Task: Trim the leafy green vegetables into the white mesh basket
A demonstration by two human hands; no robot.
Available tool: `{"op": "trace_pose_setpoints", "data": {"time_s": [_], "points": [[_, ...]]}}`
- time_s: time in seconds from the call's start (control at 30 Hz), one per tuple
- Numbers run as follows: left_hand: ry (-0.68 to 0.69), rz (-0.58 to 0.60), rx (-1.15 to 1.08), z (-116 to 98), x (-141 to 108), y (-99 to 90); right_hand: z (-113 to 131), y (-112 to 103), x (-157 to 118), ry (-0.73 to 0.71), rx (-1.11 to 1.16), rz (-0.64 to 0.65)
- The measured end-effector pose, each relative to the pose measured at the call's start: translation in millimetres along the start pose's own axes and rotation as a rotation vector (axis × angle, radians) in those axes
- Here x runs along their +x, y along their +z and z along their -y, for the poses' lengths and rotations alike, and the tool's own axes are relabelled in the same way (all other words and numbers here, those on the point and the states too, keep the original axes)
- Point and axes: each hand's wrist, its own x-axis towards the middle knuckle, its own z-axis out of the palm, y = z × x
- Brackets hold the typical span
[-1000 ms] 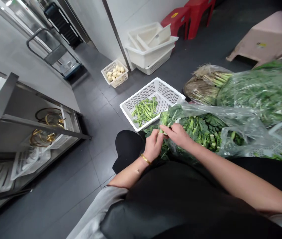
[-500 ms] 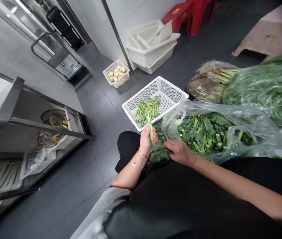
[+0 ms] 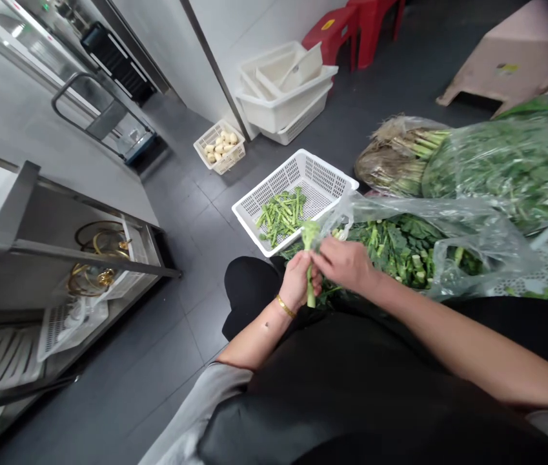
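Left hand [image 3: 297, 281] closed round green stem [image 3: 310, 284] | right hand [image 3: 344, 263] pinching near its top | trimmed stems [image 3: 281, 216] partly cover basket [image 3: 297, 173] floor | many greens [image 3: 399, 248] left in bag [image 3: 487, 242]

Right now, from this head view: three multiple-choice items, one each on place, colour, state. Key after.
1. Where is the white plastic basket of cut green stems? A) on the steel shelf B) on the dark grey tiled floor C) inside a bag
2. What colour is the metal bangle above the left hand gripping a pale green stem? A) gold B) silver C) red
3. The clear plastic bag of leafy greens is: A) tied shut B) empty C) open

Answers: 1 B, it rests directly on the tiles; 2 A, the band shines gold; 3 C, its mouth gapes with leaves showing.
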Motion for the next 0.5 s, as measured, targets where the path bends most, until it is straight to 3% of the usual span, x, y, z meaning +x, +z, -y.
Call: {"op": "trace_pose_setpoints", "data": {"time_s": [0.07,0.13,0.23,0.33,0.4,0.5], "points": [[0.002,-0.057,-0.048,-4,5,-3.9,9,1,-15,-0.266,-0.039,0.064],[-0.001,-0.038,-0.043,-8,5,-8.3,6,-5,-23,-0.317,-0.032,0.210],[0.044,-0.015,0.069,-6,-3,-8.8,-11,-21,-9,0.027,0.029,0.346],[0.078,0.009,0.154,1,-11,-2.4,-17,-24,14,0.335,0.245,0.302],[0.038,0.055,0.074,3,-14,1.0,-10,-17,20,0.352,0.355,0.213],[-0.155,0.143,-0.174,-4,-14,-1.0,2,-6,6,0.165,0.311,0.060]]}}
